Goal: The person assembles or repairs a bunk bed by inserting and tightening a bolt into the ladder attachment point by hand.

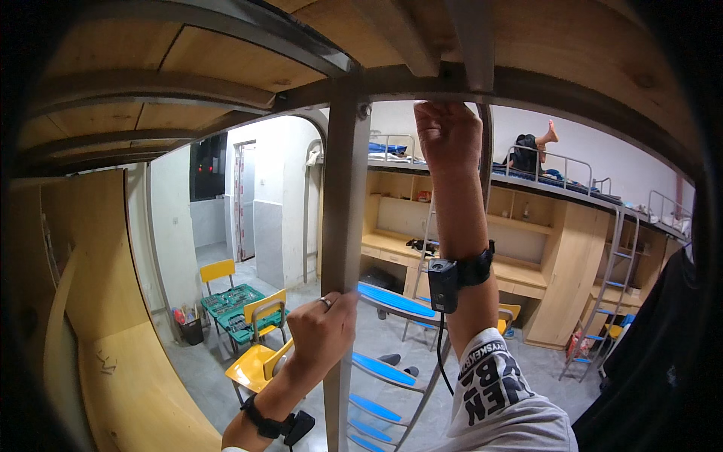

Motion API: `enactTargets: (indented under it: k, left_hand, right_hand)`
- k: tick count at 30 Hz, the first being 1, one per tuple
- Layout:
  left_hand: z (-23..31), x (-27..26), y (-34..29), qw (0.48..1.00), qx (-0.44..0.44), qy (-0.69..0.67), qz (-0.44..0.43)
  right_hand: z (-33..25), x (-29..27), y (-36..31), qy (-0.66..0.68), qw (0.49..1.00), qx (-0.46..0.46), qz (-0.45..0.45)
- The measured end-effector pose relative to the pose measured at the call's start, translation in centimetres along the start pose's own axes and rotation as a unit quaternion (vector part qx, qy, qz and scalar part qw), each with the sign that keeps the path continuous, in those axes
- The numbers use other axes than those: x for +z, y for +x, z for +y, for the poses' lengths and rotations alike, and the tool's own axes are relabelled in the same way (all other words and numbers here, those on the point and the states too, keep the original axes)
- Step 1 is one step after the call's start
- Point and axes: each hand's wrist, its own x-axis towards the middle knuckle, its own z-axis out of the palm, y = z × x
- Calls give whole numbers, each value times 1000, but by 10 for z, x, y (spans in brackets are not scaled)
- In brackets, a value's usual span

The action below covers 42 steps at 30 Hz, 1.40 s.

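Left hand (320, 331) fingers wrapped around the upright metal post (343, 218), right hand (448, 135) fingers closed on the overhead frame rail (572, 94).

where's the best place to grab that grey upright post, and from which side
Take the grey upright post on its bare middle stretch, just above where the left hand already wraps it. Come from the near, open side. It stands vertical and slim enough for fingers to close round; the top joins the metal bed frame, held by the right hand.
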Motion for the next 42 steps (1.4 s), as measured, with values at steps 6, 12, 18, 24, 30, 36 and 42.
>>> enactTargets:
  k: [6,12,18,24,30,36,42]
  left_hand:
    - [1,0,5,1000,-4,-5,11]
    - [0,-2,6,1000,-9,-10,22]
    - [5,1,5,998,-2,-46,33]
    - [3,-4,4,1000,2,-27,13]
    - [-5,2,2,999,9,-52,1]
    - [-7,-2,3,998,4,-55,4]
    - [7,0,3,998,8,-57,5]
  right_hand:
    - [1,-2,-2,109,992,53,-18]
    - [7,7,-1,98,995,23,-10]
    - [1,-2,5,70,997,5,-24]
    - [-2,-8,10,22,999,8,-27]
    - [-21,-7,11,-8,995,83,-47]
    - [-14,-5,12,32,993,112,-13]
    - [-9,-8,13,79,994,61,-53]
